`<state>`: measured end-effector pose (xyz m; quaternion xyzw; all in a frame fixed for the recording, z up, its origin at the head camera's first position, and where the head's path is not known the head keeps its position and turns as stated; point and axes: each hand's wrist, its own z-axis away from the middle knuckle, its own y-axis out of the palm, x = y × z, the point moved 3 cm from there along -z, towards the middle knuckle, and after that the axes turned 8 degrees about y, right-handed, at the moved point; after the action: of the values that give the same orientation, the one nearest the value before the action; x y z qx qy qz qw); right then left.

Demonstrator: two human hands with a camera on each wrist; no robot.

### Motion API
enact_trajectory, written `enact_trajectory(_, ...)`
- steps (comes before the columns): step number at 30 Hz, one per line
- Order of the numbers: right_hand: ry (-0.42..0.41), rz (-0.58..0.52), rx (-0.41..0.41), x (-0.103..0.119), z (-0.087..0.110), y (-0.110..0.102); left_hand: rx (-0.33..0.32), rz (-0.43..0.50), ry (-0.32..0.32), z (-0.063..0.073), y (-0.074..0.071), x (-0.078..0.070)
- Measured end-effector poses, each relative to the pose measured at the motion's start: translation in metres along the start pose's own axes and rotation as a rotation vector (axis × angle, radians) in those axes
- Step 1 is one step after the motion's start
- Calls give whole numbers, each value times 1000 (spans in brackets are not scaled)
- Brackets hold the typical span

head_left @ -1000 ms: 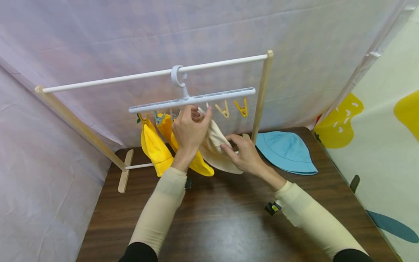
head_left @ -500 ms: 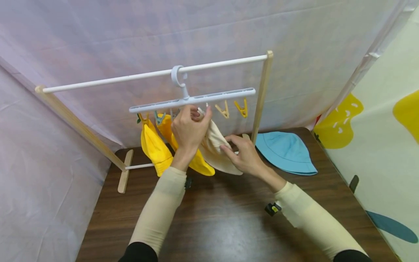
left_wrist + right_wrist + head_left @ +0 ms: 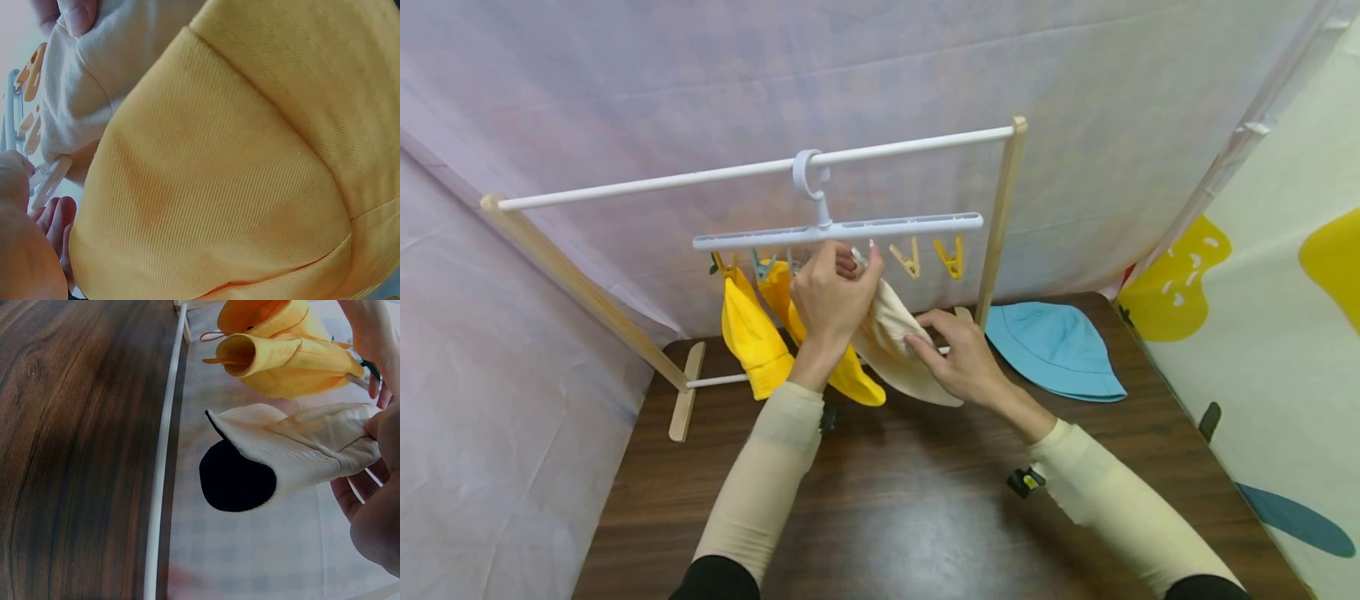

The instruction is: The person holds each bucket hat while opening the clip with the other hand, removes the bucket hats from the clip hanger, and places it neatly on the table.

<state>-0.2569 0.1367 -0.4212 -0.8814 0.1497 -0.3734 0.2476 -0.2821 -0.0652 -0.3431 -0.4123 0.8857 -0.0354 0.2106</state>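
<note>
My left hand (image 3: 831, 287) pinches a white clothespin (image 3: 53, 180) that hangs under the pale blue hanger (image 3: 910, 226). The clothespin's nose meets the crown of a cream bucket hat (image 3: 898, 354); whether it bites the cloth is hard to tell. Lower down, my right hand (image 3: 958, 354) grips that hat's side between thumb and fingers. In the right wrist view the hat's dark lining (image 3: 237, 478) shows at its opening. Left of it hang two yellow bucket hats, one (image 3: 752, 342) from a yellow clothespin, the other (image 3: 865, 379) partly behind my left hand.
A white rod (image 3: 625, 187) on wooden posts (image 3: 1000, 225) carries the hanger. Two free clothespins, one cream (image 3: 907, 258) and one yellow (image 3: 951, 258), dangle at right. A light blue bucket hat (image 3: 1052, 350) lies on the dark wooden table (image 3: 887, 500), beside the rack.
The hanger's right end has dipped and its left end has risen slightly, so it hangs more level. The cream hat's brim sits slightly lower. Both hands stay nearly in place.
</note>
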Motion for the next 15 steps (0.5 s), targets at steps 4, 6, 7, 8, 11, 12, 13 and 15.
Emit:
enact_trajectory(4, -24, 3, -19, 1, 0, 0, 3, 6, 12, 0, 0, 0)
enact_trajectory(6, -33, 5, -27, 1, 0, 0, 3, 9, 14, -1, -1, 0)
enact_trajectory(7, -36, 7, -31, 1, 0, 0, 4, 12, 16, -1, -1, 0)
enact_trajectory(8, -40, 7, -35, 1, 0, 0, 4, 15, 14, -1, -1, 0)
enact_trajectory(11, -52, 7, -45, 1, 0, 0, 6, 19, 7, 0, -1, 2)
enact_trajectory(12, -56, 10, -48, 1, 0, 0, 8, 20, 7, 0, -1, 2)
enact_trajectory(13, -60, 10, -52, 1, 0, 0, 10, 20, 5, 0, -1, 3)
enact_trajectory(15, -70, 10, -59, 1, 0, -1, 16, 19, 7, 0, -1, 3)
